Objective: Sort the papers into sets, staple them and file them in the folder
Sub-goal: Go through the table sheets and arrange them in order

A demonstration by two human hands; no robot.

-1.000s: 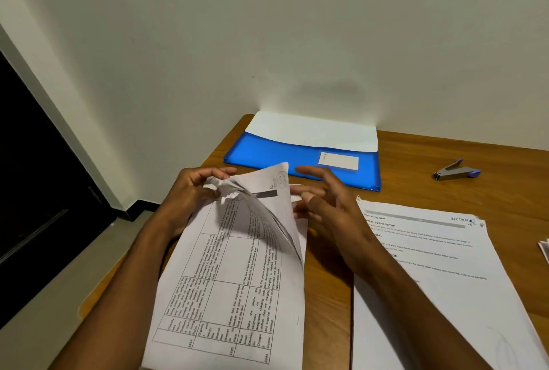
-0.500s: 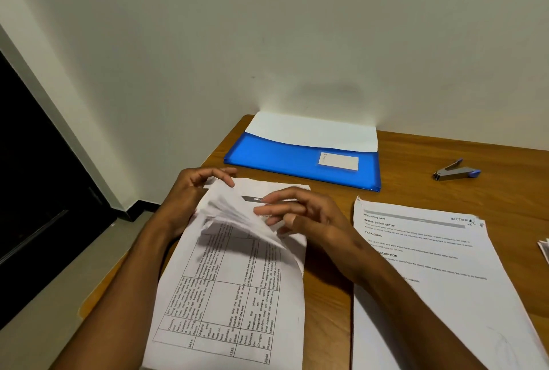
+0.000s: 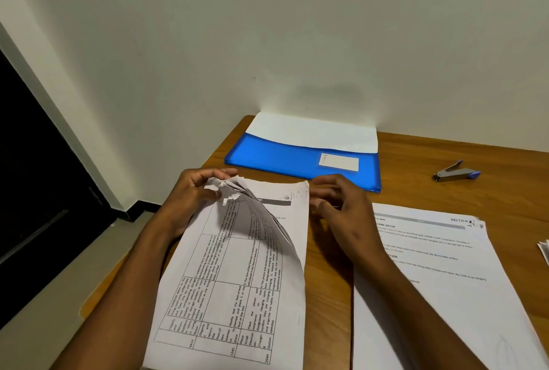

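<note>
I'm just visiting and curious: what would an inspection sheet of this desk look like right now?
Surface: wooden table, pushed against a pale wall.
Job's things: table-printed paper set, top corner crumpled and pages lifted; second paper stack to the right; blue folder at the back with white sheets showing in it; stapler at the far right, untouched.
Clutter: edge of more paper at the right border.
Grips: left hand pinches the crumpled corner; right hand hovers beside the set, fingers loose, holding nothing.
Cables: nothing seen.
Surroundings: dark doorway on the left, light floor below.
</note>
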